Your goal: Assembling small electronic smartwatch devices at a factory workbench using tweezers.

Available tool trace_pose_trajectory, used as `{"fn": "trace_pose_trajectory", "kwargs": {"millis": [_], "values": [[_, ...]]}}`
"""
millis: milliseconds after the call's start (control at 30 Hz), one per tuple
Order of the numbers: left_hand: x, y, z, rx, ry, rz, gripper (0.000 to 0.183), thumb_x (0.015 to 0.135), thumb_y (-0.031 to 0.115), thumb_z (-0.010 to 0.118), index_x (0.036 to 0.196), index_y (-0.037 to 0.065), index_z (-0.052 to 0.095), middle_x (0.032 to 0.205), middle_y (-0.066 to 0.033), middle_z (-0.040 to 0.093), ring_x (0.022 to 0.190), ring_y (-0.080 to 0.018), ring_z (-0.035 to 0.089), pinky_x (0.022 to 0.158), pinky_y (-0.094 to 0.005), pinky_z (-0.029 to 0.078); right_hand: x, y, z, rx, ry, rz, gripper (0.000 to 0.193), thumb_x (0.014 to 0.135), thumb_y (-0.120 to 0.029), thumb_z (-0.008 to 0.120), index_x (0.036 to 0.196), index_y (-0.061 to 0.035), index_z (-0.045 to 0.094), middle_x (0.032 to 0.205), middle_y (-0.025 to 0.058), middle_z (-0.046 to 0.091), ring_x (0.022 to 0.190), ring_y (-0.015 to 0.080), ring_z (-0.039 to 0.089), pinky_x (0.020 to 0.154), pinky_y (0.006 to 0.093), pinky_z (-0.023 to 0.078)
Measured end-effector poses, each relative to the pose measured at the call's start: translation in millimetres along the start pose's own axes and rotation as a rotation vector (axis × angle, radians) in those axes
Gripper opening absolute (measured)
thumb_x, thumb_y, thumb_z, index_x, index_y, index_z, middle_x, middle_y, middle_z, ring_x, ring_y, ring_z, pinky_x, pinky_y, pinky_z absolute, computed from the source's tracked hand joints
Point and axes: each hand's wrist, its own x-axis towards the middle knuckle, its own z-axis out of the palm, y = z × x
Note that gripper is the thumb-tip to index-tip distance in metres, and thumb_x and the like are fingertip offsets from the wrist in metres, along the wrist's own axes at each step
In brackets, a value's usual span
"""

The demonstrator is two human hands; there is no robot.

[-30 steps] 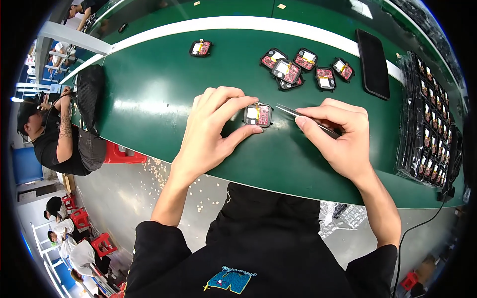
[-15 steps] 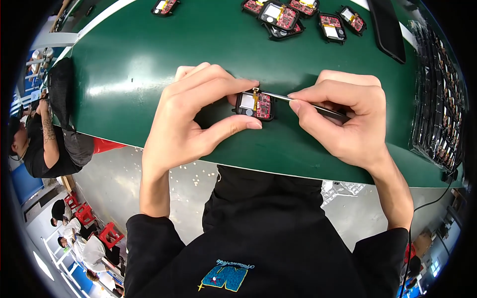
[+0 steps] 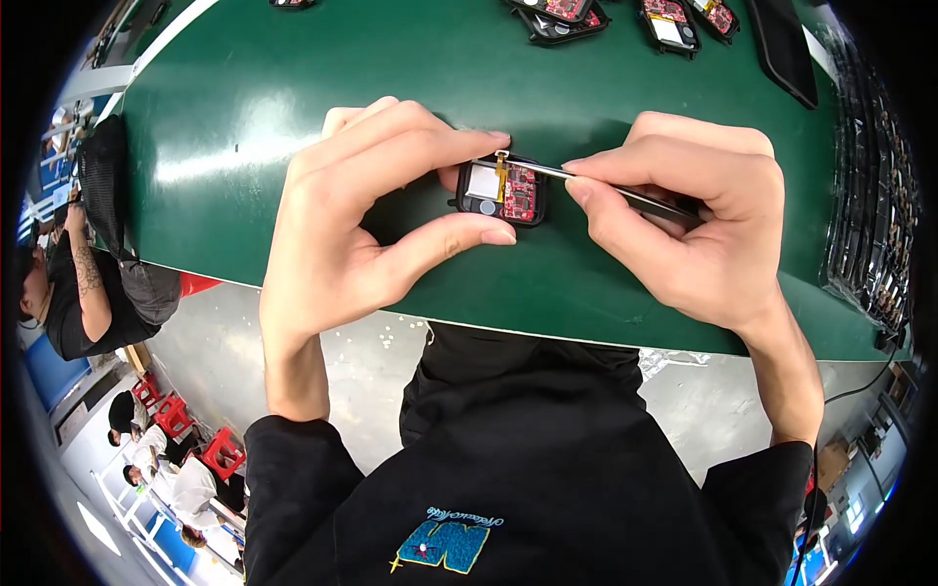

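An opened smartwatch case (image 3: 472, 206) lies face up on the green table. Inside it are a red circuit board (image 3: 523, 195), a silvery-white battery (image 3: 483, 182) and a yellow flex cable (image 3: 501, 176) whose end rises at the far rim. My left hand (image 3: 337, 220) grips the case, index finger at its far edge and thumb near its close edge. Between the thumb and fingers of my right hand (image 3: 699, 210) is a pair of dark metal tweezers (image 3: 635, 200). Their thin tip reaches the cable's raised end, though contact is too small to make out.
More opened watch cases (image 3: 669, 27) lie at the far side of the table, some stacked. A black flat slab (image 3: 782, 54) lies at far right, beside bundled plastic-wrapped parts (image 3: 870, 205). A co-worker (image 3: 83, 278) sits at left, next to a dark mesh bag (image 3: 103, 181).
The view has shifted, so the far watch cases sit nearer the upper edge and the held case looks slightly larger. Both hands keep their grips, and the tweezer tip stays by the cable end.
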Motion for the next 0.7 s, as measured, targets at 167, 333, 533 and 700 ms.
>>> {"fn": "trace_pose_trajectory", "kwargs": {"millis": [167,333,533,700], "values": [[0.4,2.4,-0.2,0.005,0.005,0.013,0.058,0.069,0.022,0.097,0.121,0.002,0.083,0.089,-0.0051,0.069,0.079,-0.0175,0.057,0.071,-0.0314,0.043,-1.9,-0.2,2.7,-0.01,0.028,-0.013,0.013,0.083,0.008,0.082,0.094,0.0022,0.084,0.064,0.002,0.061,0.051,0.0053,0.047,0.048,0.0262,0.028],[-1.0,1.5,1.5,-0.028,0.012,-0.049,0.058,0.067,0.022,0.099,0.118,0.001,0.082,0.083,-0.0034,0.064,0.077,-0.0159,0.051,0.072,-0.0303,0.042,-4.4,3.7,-1.5,-0.077,0.061,-0.085,0.018,0.081,0.008,0.083,0.097,0.0014,0.084,0.066,0.0021,0.063,0.051,0.0059,0.047,0.047,0.0259,0.028],[3.1,2.5,-0.9,-0.021,0.001,-0.058,0.051,0.069,0.022,0.098,0.113,0.001,0.082,0.085,-0.0035,0.067,0.078,-0.0158,0.052,0.073,-0.0299,0.042,-4.2,5.8,4.0,-0.156,0.108,-0.212,0.026,0.077,0.008,0.086,0.102,0.0004,0.086,0.069,0.0024,0.066,0.051,0.0072,0.049,0.047,0.0251,0.032],[3.4,0.4,-4.1,-0.033,-0.022,-0.062,0.052,0.069,0.022,0.098,0.114,0.001,0.082,0.085,-0.0042,0.068,0.078,-0.016,0.053,0.073,-0.0302,0.042,-2.8,8.0,8.8,-0.174,0.11,-0.242,0.025,0.078,0.008,0.086,0.102,0.0009,0.086,0.069,0.0035,0.067,0.052,0.0081,0.05,0.047,0.0253,0.032]]}}
